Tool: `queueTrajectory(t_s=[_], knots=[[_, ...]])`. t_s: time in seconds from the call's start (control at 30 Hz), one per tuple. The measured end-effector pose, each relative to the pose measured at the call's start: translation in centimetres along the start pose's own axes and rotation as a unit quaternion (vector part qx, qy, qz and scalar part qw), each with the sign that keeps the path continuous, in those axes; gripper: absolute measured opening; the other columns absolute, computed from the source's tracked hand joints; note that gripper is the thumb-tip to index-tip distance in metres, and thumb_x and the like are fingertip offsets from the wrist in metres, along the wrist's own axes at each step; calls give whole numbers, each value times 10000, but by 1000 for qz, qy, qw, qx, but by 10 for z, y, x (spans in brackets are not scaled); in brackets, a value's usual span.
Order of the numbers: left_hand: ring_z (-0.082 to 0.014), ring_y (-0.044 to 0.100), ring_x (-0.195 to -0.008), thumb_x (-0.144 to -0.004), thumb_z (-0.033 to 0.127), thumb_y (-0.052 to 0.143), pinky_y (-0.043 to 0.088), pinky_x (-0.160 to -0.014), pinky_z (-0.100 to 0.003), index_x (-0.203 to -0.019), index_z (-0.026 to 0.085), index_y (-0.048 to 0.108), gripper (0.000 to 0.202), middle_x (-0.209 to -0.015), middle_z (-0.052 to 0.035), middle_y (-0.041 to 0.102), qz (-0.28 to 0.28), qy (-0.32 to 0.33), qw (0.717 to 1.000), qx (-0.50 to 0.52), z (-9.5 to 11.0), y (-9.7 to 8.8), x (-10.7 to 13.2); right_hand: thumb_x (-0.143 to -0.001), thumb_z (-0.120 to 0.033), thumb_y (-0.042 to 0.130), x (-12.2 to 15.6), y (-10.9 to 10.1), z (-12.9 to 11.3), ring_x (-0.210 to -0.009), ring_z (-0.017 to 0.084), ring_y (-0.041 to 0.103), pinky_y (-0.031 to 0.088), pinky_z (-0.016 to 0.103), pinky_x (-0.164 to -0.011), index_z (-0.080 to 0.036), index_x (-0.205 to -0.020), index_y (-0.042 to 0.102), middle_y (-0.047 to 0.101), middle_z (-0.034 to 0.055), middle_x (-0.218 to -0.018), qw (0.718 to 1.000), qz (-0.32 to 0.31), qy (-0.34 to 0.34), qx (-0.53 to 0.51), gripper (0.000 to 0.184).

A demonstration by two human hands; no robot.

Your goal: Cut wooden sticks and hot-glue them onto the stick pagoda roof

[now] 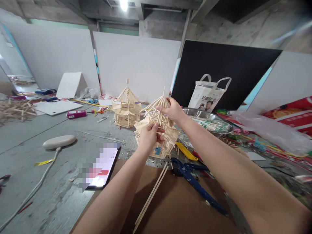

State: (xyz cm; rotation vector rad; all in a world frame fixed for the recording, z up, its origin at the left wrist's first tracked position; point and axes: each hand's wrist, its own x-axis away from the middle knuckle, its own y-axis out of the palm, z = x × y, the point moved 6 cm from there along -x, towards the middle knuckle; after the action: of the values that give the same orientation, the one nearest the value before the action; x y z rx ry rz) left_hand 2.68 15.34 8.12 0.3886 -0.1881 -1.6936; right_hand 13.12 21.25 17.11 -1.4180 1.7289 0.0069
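Note:
A small pavilion model built of thin wooden sticks is held up in front of me above the floor. My left hand is closed on its middle tier, fingers pinching the sticks. My right hand is closed on the sloping roof sticks near the peak. A second, finished stick pavilion stands on the floor just behind and to the left, untouched.
Brown cardboard lies below my arms with loose long sticks and blue-handled pliers. A yellow cutter, a phone, a metal basin, a white bag and a stick pile surround it.

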Motion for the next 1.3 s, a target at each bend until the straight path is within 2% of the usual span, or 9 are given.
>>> queueTrajectory(t_s=[0.17, 0.37, 0.47, 0.67, 0.97, 1.3], knots=[[-63, 485, -339, -752, 326, 484, 400, -346, -183, -715, 126, 473, 204, -627, -42, 628, -7, -17, 999, 47, 1, 1, 0, -559, -383, 653, -1, 1, 2, -1004, 239, 502, 350, 418, -894, -146, -1043, 501, 550, 101, -1066, 1000, 4, 15, 7, 560], [-69, 504, -365, -751, 293, 503, 407, -363, -183, -728, 132, 468, 167, -648, -46, 645, -19, -52, 993, 105, -2, 2, 0, -566, -394, 646, -1, 2, 1, -930, 226, 541, 380, 408, -863, -162, -1004, 510, 590, 72, -980, 1000, -2, 15, 7, 514], [-77, 530, -394, -769, 234, 466, 425, -387, -192, -769, 119, 497, 119, -688, -52, 654, -31, -79, 985, 149, -3, 4, 0, -558, -391, 654, -1, 1, 1, -930, 230, 542, 381, 413, -859, -155, -1016, 506, 590, 79, -984, 1000, -1, 20, 14, 536], [-82, 546, -421, -802, 228, 375, 424, -399, -190, -783, 98, 519, 195, -719, -73, 660, -23, -135, 969, 206, -5, 7, 5, -548, -406, 661, -1, -1, -4, -952, 239, 532, 374, 404, -866, -140, -1034, 508, 577, 106, -1023, 1000, -7, 21, 21, 575], [-69, 541, -418, -778, 221, 468, 426, -398, -180, -749, 124, 491, 104, -712, -47, 656, -6, -78, 979, 188, -8, 5, 4, -575, -402, 641, -2, 0, -1, -955, 231, 531, 371, 408, -868, -175, -999, 524, 590, 75, -1003, 1000, 9, -6, 29, 495], [-69, 544, -407, -786, 225, 465, 429, -387, -177, -750, 121, 502, 116, -691, -40, 651, -9, -81, 978, 189, -9, 5, -1, -577, -401, 639, -1, 0, -1, -909, 218, 554, 400, 382, -845, -154, -1002, 520, 600, 80, -978, 1000, 2, 1, 24, 506]])
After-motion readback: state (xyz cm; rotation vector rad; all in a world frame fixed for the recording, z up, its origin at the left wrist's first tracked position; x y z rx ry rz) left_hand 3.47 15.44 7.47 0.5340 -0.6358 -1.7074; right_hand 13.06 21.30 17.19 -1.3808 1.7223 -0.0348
